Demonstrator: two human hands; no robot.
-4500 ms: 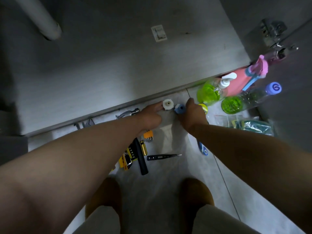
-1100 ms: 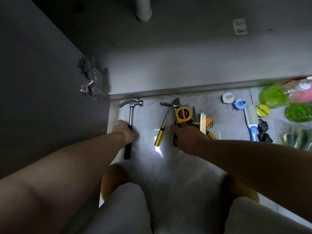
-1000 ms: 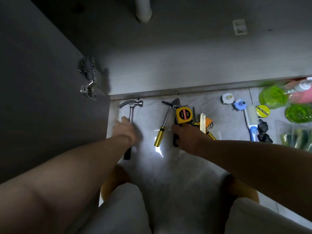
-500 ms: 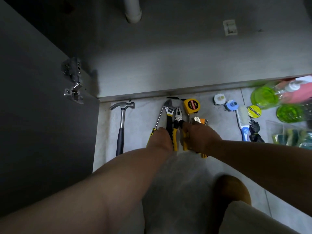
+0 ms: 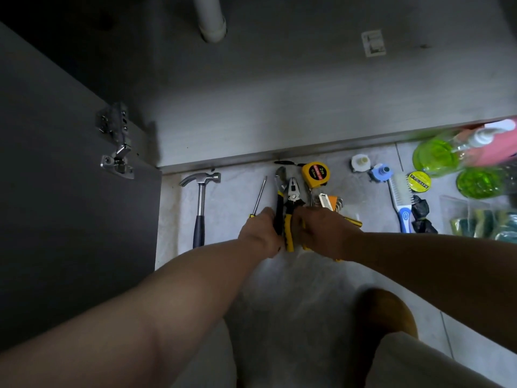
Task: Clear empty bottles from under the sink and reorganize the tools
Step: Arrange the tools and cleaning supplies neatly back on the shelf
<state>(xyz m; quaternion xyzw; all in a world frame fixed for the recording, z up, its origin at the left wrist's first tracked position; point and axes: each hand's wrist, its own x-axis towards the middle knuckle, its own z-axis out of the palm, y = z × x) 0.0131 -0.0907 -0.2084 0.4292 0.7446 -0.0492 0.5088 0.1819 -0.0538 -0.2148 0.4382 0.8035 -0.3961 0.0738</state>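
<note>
Now the tools are being lined up on the floor (image 5: 232, 208); the left hand (image 5: 258, 233) grips the wrench (image 5: 279, 189) handle, the right hand (image 5: 321, 232) holds the pliers (image 5: 292, 196), just beside the screwdriver (image 5: 260, 196); next they probably need parallel placing; the left hand is no longer on the hammer (image 5: 200, 203), as a second ago; the bottles (image 5: 436, 156) lie far right.

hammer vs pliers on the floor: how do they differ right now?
Hammer lies apart, untouched; pliers lie between left hand and right hand, handles partly covered. Hammer: steel shaft, black grip; pliers: yellow-and-black handles. Both flat on the floor, heads toward the cabinet.
</note>
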